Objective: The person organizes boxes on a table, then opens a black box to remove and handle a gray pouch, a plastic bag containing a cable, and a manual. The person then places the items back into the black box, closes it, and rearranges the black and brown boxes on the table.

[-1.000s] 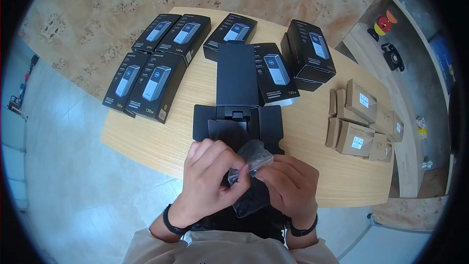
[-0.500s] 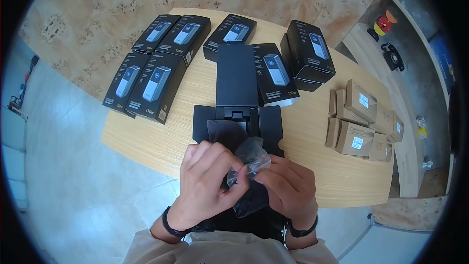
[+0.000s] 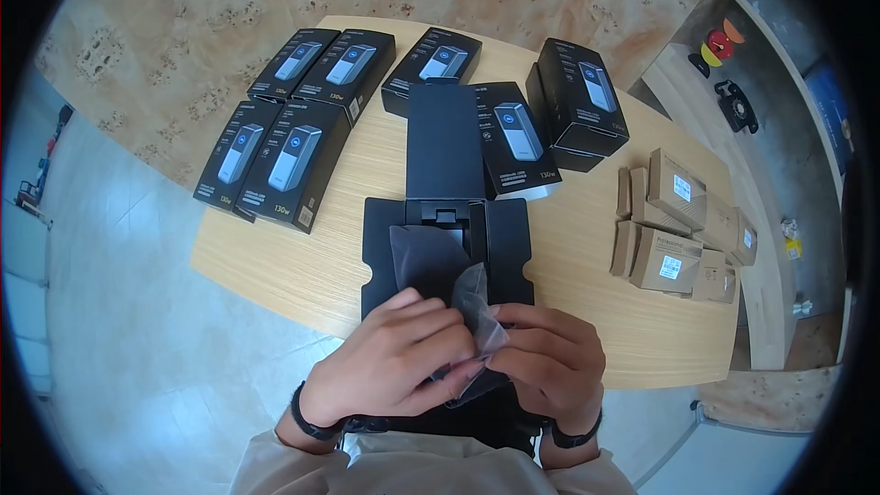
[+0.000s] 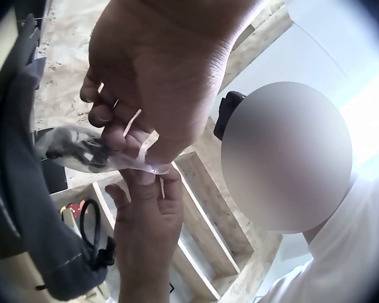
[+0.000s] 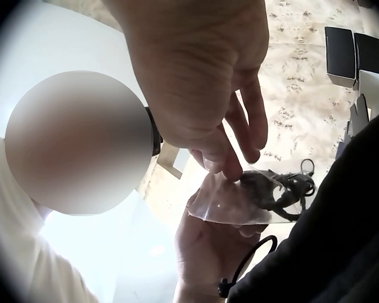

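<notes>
A clear plastic bag (image 3: pixel 478 307) is held up over the dark drawstring pouch (image 3: pixel 423 250). My left hand (image 3: pixel 396 357) pinches the bag's edge between thumb and fingers. From the other side my right hand (image 3: pixel 553 362) grips the same edge, its fingertips close to the left ones. Inside the bag a coiled black cable (image 5: pixel 281 191) shows in the right wrist view. The pouch lies across an opened black box (image 3: pixel 445 151), whose flaps are spread; my hands hide the pouch's lower part. Its cloth (image 4: pixel 47 208) fills the left side of the left wrist view.
Several black printed boxes (image 3: pixel 280 165) stand at the left and back of the wooden table (image 3: pixel 367 179). Another black box (image 3: pixel 587 87) is at the back right. Brown cardboard boxes (image 3: pixel 669 258) are piled at the right, beside a shelf with a black telephone (image 3: pixel 736 106).
My left hand has turned and moved lower, its fingers now closer to the right hand. The plastic bag has shifted and stands narrower between them, uncovering more of the pouch.
</notes>
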`<state>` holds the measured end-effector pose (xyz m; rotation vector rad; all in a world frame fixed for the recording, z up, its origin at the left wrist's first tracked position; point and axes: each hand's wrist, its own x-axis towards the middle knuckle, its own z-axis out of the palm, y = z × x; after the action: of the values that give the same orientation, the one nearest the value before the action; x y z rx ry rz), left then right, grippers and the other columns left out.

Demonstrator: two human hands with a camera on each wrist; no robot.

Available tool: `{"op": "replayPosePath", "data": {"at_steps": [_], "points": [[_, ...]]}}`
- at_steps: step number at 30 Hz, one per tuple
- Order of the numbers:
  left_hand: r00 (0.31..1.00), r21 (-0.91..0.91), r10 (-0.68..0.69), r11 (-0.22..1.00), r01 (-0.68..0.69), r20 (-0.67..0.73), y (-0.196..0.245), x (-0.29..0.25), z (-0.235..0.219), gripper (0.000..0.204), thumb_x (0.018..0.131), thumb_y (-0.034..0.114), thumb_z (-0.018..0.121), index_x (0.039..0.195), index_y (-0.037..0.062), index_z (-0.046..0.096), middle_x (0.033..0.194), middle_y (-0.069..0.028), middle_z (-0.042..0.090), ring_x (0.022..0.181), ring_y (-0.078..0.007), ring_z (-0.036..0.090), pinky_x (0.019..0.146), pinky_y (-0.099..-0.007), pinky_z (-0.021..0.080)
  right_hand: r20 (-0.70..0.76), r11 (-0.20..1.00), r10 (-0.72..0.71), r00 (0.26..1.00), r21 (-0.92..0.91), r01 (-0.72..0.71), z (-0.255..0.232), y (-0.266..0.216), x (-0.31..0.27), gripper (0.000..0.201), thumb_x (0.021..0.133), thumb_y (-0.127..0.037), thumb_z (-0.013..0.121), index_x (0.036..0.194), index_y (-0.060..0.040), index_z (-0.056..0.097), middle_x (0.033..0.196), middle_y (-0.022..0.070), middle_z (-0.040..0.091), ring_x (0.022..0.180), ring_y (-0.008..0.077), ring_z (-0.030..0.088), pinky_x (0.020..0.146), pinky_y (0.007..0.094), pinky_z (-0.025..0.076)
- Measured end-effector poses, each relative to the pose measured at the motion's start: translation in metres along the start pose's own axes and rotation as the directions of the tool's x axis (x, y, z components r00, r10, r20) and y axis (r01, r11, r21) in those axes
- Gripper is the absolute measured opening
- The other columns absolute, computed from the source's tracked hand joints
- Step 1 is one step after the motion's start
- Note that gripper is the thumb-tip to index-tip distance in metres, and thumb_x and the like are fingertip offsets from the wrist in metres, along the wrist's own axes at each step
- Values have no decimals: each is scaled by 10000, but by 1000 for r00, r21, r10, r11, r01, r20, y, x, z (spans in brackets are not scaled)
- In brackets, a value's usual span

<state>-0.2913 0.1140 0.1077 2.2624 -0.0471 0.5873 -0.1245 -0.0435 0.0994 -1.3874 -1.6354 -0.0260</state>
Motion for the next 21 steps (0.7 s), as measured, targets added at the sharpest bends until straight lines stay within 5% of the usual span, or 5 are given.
{"op": "replayPosePath", "data": {"at_steps": [10,21], "points": [[995,305,17,952,12,-94,3,-1,11,156,803,110,765,822,73,614,832,-70,621,756,-237,630,722,-341,461,122,993,83,989,-93,-71,3,-6,1,297,752,47,704,1040,-22,688,1039,117,706,1070,340,714,821,411,611],[975,536,-16,833,135,-221,12,3,23,222,783,183,778,750,128,565,732,-3,579,650,-167,611,681,-314,398,105,970,93,990,-234,-66,8,-10,10,274,762,23,722,1032,-8,682,996,112,678,1041,312,705,797,376,601]]}}
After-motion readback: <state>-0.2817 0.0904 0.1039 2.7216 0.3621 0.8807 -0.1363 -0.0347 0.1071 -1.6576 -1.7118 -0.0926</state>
